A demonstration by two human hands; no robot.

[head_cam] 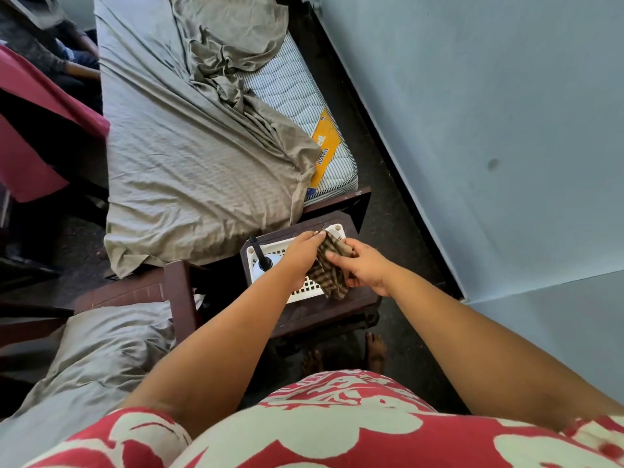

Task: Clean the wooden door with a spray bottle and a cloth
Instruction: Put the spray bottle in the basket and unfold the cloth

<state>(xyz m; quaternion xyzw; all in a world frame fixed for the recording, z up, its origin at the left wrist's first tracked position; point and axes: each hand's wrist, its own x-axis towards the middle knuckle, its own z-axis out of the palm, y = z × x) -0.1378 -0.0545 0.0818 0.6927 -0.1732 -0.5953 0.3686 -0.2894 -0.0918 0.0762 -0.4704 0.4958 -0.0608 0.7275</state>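
Hands [332, 261] w/ cloth [329, 271]; "ASTRA" label [322, 157]

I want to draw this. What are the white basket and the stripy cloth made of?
The white basket looks like hard plastic: smooth, with a moulded grid of holes. The stripy cloth looks like soft woven fabric, brown and tan; it hangs limp and creased between the left hand and right hand.

Both arms reach forward, left grip [304, 251] and right grip [363, 266] pinching the cloth [332, 270] between them.
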